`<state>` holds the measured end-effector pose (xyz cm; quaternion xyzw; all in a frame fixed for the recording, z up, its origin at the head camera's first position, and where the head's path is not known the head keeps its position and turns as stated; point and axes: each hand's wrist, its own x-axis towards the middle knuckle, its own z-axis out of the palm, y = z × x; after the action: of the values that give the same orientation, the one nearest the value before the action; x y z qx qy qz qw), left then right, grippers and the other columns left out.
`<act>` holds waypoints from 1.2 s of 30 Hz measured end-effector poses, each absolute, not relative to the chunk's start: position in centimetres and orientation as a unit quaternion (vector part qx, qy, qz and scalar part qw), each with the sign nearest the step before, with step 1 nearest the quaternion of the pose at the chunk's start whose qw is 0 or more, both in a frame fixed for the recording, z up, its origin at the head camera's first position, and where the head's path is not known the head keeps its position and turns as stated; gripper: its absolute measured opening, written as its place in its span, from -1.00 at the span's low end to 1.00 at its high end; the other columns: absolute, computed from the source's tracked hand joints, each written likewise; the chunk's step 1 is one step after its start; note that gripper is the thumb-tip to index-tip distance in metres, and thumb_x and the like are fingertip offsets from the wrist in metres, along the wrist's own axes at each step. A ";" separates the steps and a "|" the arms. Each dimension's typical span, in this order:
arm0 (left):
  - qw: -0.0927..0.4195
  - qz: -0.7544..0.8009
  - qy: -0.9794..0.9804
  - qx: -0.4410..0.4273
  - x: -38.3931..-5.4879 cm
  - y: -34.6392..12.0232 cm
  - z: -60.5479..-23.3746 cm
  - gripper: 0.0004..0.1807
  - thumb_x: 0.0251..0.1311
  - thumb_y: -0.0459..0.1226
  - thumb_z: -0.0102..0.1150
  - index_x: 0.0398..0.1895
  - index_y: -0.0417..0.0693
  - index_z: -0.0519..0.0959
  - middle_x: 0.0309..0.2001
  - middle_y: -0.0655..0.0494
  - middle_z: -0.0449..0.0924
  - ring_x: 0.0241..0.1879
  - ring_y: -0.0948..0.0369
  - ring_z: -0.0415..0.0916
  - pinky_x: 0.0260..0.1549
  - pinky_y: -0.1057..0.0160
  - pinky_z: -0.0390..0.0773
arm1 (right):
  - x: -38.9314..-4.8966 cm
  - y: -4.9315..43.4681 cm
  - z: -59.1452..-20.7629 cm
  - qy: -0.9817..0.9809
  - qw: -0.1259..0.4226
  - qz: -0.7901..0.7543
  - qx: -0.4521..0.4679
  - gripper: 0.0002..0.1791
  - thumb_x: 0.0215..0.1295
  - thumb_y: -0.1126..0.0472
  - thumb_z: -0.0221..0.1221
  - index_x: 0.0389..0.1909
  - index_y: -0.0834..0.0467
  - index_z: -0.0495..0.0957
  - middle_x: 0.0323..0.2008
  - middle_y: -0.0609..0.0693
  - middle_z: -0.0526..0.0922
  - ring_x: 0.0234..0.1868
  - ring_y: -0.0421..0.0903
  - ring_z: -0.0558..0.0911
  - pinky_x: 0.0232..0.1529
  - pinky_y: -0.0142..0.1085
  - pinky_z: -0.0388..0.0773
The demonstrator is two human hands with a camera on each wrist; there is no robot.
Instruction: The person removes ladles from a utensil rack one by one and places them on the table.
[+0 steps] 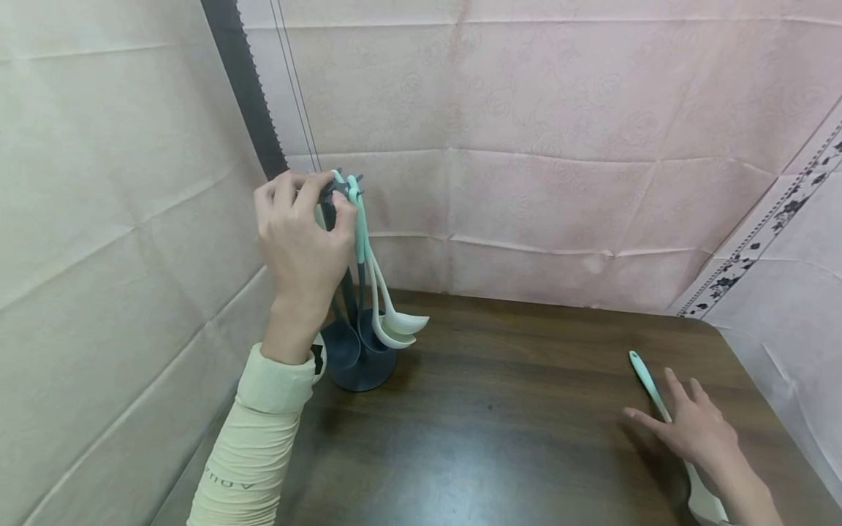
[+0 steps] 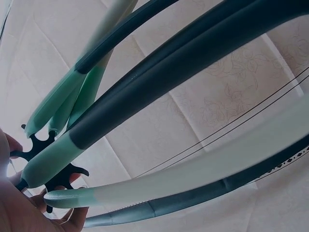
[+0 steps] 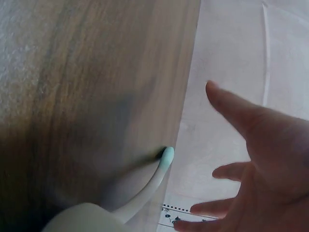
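At the left of the table stands a dark utensil stand (image 1: 363,378), hung with several kitchen utensils. My left hand (image 1: 299,230) grips its hooked top, also visible as a dark hook ring (image 2: 60,180) in the left wrist view. Pale ladles (image 1: 404,324) with mint handle ends hang on the right side, and a dark spoon-shaped utensil (image 1: 340,348) hangs on the near left. On the right, my right hand (image 1: 707,432) hovers with spread fingers over a pale utensil (image 3: 145,193) with a mint handle end. Its broad head is partly hidden by my forearm in the head view.
The brown wooden table (image 1: 500,409) runs between the stand and the pale utensil. Creased cloth (image 1: 539,146) hangs behind it, with more cloth (image 1: 112,241) close at the left. A floral border strip (image 1: 743,267) marks the right corner.
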<state>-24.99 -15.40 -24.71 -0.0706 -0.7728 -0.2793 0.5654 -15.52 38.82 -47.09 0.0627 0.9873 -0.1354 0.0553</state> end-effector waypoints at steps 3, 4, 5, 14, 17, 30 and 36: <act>0.564 -0.281 -0.773 -0.070 -24.9 -15.4 -24.7 -0.61 0.28 -0.16 0.08 -0.01 -0.06 0.81 -0.12 -0.04 0.68 0.04 -0.12 0.47 -0.19 -0.17 0.57 | -15.4 38.6 -47.3 0.988 0.046 -0.142 0.042 0.32 0.35 -0.52 0.11 0.67 0.33 -0.26 0.43 0.78 -0.13 0.33 0.82 0.08 0.03 0.67 0.23; 0.564 -0.281 -0.773 -0.070 -24.9 -15.4 -24.7 -0.61 0.28 -0.16 0.08 -0.01 -0.06 0.81 -0.12 -0.04 0.68 0.04 -0.12 0.47 -0.20 -0.17 0.57 | -15.4 38.5 -47.4 0.988 0.043 -0.145 0.037 0.31 0.35 -0.51 0.12 0.67 0.31 -0.26 0.44 0.77 -0.14 0.35 0.80 0.06 0.05 0.68 0.20; 0.564 -0.281 -0.773 -0.070 -24.9 -15.4 -24.7 -0.61 0.28 -0.16 0.08 -0.01 -0.06 0.82 -0.12 -0.04 0.68 0.04 -0.12 0.47 -0.21 -0.17 0.57 | -15.4 38.4 -47.4 0.988 0.041 -0.148 0.033 0.31 0.35 -0.51 0.13 0.68 0.29 -0.28 0.46 0.76 -0.16 0.36 0.79 0.03 0.07 0.69 0.17; 0.565 -0.281 -0.772 -0.070 -25.0 -15.2 -24.8 -0.61 0.26 -0.17 0.08 -0.01 -0.06 0.82 -0.12 -0.04 0.68 0.04 -0.13 0.47 -0.17 -0.16 0.56 | -15.4 37.9 -47.9 0.984 0.014 -0.173 0.029 0.33 0.33 -0.49 0.19 0.71 0.20 -0.34 0.53 0.68 -0.40 0.45 0.75 -0.10 0.15 0.71 -0.01; 0.566 -0.281 -0.772 -0.070 -25.0 -15.2 -24.8 -0.61 0.26 -0.17 0.08 -0.01 -0.06 0.82 -0.12 -0.05 0.68 0.04 -0.13 0.47 -0.16 -0.16 0.56 | -15.5 37.7 -48.1 0.985 -0.013 -0.169 0.019 0.31 0.32 -0.47 0.22 0.72 0.17 -0.27 0.55 0.65 -0.34 0.48 0.72 -0.08 0.15 0.71 -0.02; 0.560 -0.287 -0.774 -0.065 -25.0 -15.3 -24.7 -0.59 0.28 -0.15 0.06 0.00 -0.09 0.81 -0.08 -0.07 0.68 0.06 -0.12 0.46 -0.10 -0.16 0.55 | -15.2 36.7 -48.7 0.979 -0.100 -0.177 -0.021 0.08 0.42 -0.37 0.19 0.75 -0.09 -0.13 0.65 0.45 -0.18 0.64 0.48 -0.24 0.29 0.67 -0.28; 0.557 -0.286 -0.777 -0.061 -25.1 -15.2 -24.7 -0.58 0.30 -0.13 0.06 0.01 -0.09 0.81 -0.08 -0.07 0.68 0.07 -0.11 0.46 -0.07 -0.15 0.54 | -15.2 36.5 -48.9 0.978 -0.110 -0.177 -0.022 0.05 0.44 -0.35 0.16 0.75 -0.08 -0.12 0.65 0.44 -0.15 0.64 0.46 -0.22 0.34 0.64 -0.30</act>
<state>-25.06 -15.18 -24.72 -0.0614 -0.7769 -0.2861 0.5575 -15.22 36.48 -48.88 -0.0221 0.9777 -0.1773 -0.1102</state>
